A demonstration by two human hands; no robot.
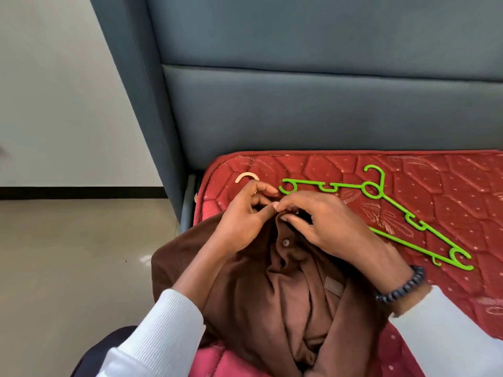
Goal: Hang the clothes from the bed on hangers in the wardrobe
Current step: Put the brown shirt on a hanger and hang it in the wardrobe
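Both hands meet at the collar of a brown shirt (275, 289) lying on the red mattress (424, 186): the left hand (245, 221) and right hand (324, 221) pinch the collar fabric. A green hanger (408, 216) lies just beside the right hand, before a grey headboard (313, 104).

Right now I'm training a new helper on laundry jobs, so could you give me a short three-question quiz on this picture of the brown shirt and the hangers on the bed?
1. True or false: the green hanger is already inside the brown shirt.
2. Multiple choice: what are the left hand and right hand doing? A) lifting the green hanger B) pinching the shirt at its collar C) resting flat on the red mattress
3. Fill in: the curved beige hook shows just beyond the ______ hand.

Key: 1 false, it lies bare on the mattress beyond the hands. 2 B. 3 left.
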